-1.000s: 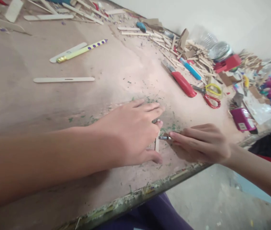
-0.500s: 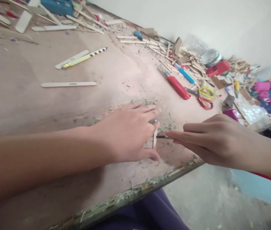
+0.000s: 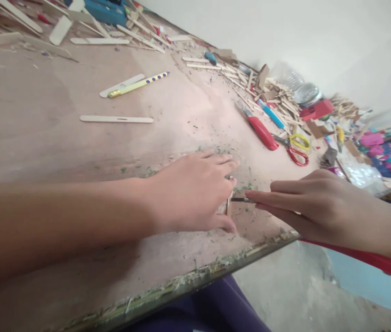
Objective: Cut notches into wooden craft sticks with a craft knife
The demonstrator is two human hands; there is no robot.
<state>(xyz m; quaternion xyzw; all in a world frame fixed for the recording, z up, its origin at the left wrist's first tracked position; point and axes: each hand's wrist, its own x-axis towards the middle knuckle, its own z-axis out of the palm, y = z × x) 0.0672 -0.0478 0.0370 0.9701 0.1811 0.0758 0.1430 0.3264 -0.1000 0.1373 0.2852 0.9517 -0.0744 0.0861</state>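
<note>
Head view, worktable with craft debris:

- Left hand [image 3: 195, 193]: laid palm-down on the table [image 3: 43, 138], fingers together and pressing flat; thumb tip at the near end of a small wooden stick.
- Wooden stick [image 3: 229, 207]: short pale piece, mostly hidden under the left fingers; only a narrow strip shows between thumb tip and little finger, lying on the tabletop close to the near edge.
- Right hand [image 3: 306, 203]: knuckles up, fingers closed together around a thin blade, forefinger stretched along it.
- Thin blade [image 3: 239, 199]: dark metal tip sticking out past the right forefinger, its point touching the exposed edge of the wooden stick, just beside the left fingertips.
- Green flecks [image 3: 240, 186]: scattered on the table just beyond both sets of fingertips.
- Red utility knife [image 3: 263, 133]: well beyond the right fingertips, lying flat.
- Scissors [image 3: 297, 148], red and yellow handles: just beside the red knife, further right.
- Blue-handled tool [image 3: 270, 114]: beyond the red knife, at the foot of a heap of stick offcuts [image 3: 278, 94].
- Long craft stick [image 3: 115, 119]: well beyond the left wrist, lying alone.
- Yellow dotted stick [image 3: 138, 85]: further off, touching a plain stick beside it.
</note>
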